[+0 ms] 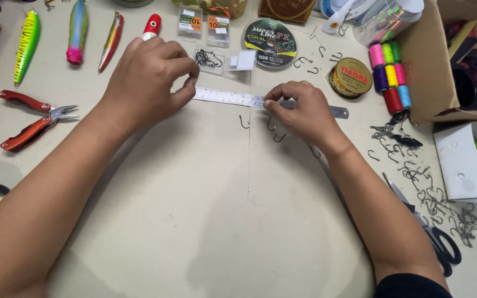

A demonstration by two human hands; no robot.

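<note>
A thin steel ruler point(227, 97) lies flat across the beige table. My left hand point(147, 80) pinches its left end between thumb and forefinger. My right hand point(299, 110) presses fingertips on the ruler's right part, its far end point(338, 112) sticking out past the hand. Three small dark fish hooks point(244, 122) lie just below the ruler, near my right hand's fingers.
Red-handled pliers point(31, 118) lie at left, several fishing lures point(75, 30) at top left. Line spools point(269, 43), a gold spool point(351, 77) and coloured thread bobbins point(390, 74) sit at the back. A hook pile point(437, 198), scissors point(432, 232) and cardboard box point(432, 60) are right.
</note>
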